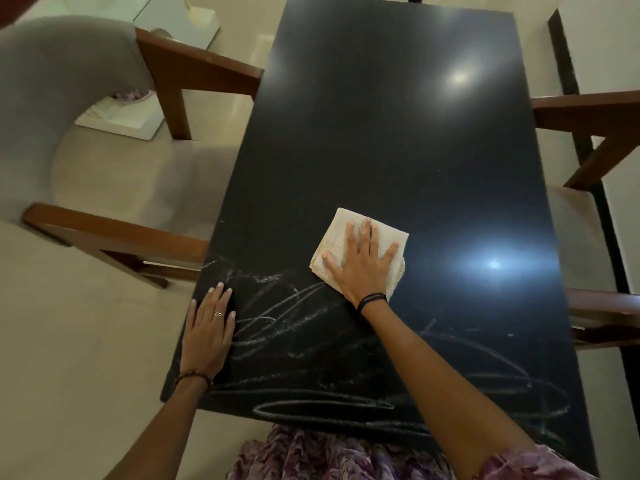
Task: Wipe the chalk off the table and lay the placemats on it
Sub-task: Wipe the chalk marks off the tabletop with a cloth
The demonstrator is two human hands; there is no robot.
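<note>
A long black table [391, 140] runs away from me. White chalk scribbles [311, 344] cover its near end, from the left edge to the right edge. A folded cream cloth [356, 221] lies on the table just beyond the scribbles. My right hand [360, 261] presses flat on the cloth with fingers spread. My left hand [209, 327] rests flat on the table's near left edge, fingers straight, beside the chalk. No placemats are in view.
A grey upholstered chair with wooden arms [104, 140] stands close to the table's left side. Another wooden-armed chair [595, 188] stands at the right side. Pale tiled floor [86, 358] surrounds the table. Two lamp reflections glare on the tabletop.
</note>
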